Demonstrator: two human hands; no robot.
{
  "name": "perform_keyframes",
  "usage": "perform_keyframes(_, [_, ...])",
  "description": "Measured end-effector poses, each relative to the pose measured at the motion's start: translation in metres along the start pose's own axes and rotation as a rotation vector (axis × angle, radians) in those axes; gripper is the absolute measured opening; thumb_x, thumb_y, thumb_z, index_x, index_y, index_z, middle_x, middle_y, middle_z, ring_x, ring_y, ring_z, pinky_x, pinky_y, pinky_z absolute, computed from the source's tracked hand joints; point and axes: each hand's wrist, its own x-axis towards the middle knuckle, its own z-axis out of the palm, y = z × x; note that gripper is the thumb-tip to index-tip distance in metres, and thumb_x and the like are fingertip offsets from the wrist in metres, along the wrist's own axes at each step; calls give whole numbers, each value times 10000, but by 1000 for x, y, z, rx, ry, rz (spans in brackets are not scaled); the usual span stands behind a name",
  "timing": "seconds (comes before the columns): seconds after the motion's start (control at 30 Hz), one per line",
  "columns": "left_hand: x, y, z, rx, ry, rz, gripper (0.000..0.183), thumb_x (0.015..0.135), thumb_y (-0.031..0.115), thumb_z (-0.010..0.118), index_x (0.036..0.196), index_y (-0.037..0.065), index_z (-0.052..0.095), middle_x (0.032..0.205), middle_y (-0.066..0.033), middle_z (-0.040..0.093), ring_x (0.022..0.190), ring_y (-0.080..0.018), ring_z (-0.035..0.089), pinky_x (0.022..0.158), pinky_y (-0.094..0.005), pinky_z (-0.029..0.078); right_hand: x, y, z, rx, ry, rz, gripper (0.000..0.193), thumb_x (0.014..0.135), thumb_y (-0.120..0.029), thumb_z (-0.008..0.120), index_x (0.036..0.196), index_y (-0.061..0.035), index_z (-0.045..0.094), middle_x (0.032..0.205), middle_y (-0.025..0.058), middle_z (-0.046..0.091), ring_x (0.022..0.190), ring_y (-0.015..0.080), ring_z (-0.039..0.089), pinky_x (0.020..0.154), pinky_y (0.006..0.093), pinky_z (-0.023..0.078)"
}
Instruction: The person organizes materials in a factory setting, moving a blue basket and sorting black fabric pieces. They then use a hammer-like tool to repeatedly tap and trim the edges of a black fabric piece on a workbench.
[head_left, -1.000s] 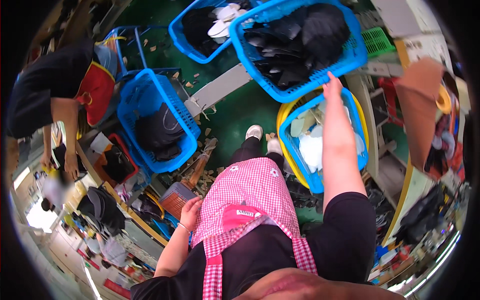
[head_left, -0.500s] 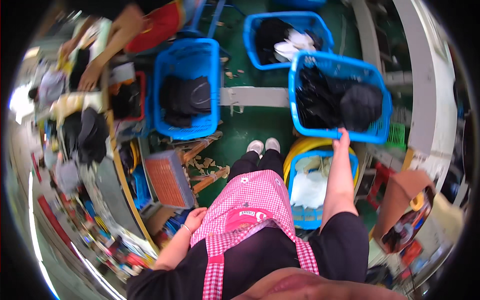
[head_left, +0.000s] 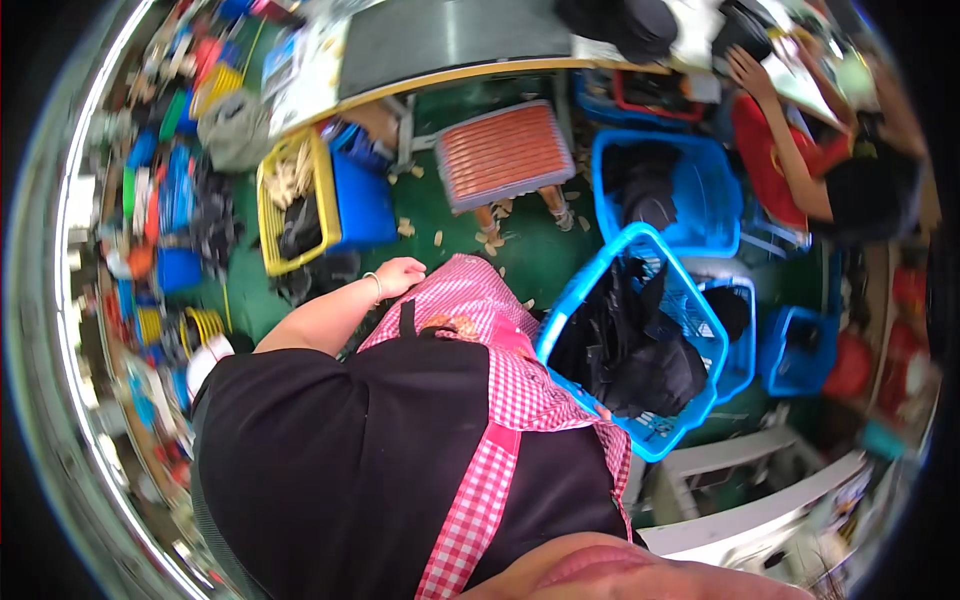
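Note:
My right hand point(head_left: 603, 412) is mostly hidden behind the apron; a bit of its fingers shows at the near rim of a blue plastic basket point(head_left: 565, 305), which it grips. The basket is tilted beside my right side and holds black fabric pieces point(head_left: 640, 350). My left hand point(head_left: 402, 274) hangs in front of the pink checked apron, its fingers loosely extended and nothing in them.
Ahead stands a stool with a reddish slatted seat point(head_left: 505, 155) below a long worktable point(head_left: 455, 38). To its left is a yellow basket point(head_left: 325, 200) by a blue bin point(head_left: 362, 205). Another blue basket point(head_left: 715, 200) stands near a seated co-worker point(head_left: 790, 160). Scraps litter the green floor.
My view has swung left toward the worktable and stool. The basket in my right hand has come off the others and closer to my body. My left hand stays free.

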Motion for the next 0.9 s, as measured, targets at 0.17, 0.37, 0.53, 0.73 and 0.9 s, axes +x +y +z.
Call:
perform_keyframes(0.17, [-49,-122,-7,-167,135,-234,358,964,240,733,1257,34,734,1211,-122,763,1092,-219,719,1002,-360,550,28,-13,94,-323,-223,-130,345,772,-244,718,1054,-48,684,1117,150,704,1026,335,673,942,493,550])
perform_keyframes(0.37, [-54,-218,-20,-1124,189,-497,621,906,473,795,1400,125,650,1410,-99,651,1345,-245,548,1065,-482,435,-56,13,290,-550,-369,-178,357,852,-26,621,1199,-78,550,1193,142,619,1152,365,617,1070,651,514])
perform_keyframes(0.53, [22,-287,-90,-1742,437,-502,1142,830,647,810,1648,53,279,1719,-226,242,1610,-341,187,1268,-537,237,-99,99,366,-578,-360,-165,433,844,-43,619,1271,-78,554,1238,155,607,1221,403,593,1130,690,445])
perform_keyframes(0.73, [133,-354,-146,-2268,923,-89,657,915,330,835,1405,43,505,1399,-217,591,1323,-443,564,1099,-625,470,-177,211,425,-905,-409,-228,580,819,-76,644,1385,-105,522,1396,180,543,1318,441,525,1122,731,426])
perform_keyframes(0.9, [162,-360,-143,-1935,1206,-583,322,868,-39,676,1188,-15,642,1084,-174,730,913,-359,746,770,-536,635,-153,182,453,-1176,-496,-187,664,779,-54,673,1409,-192,516,1470,169,474,1322,462,507,1103,752,431])
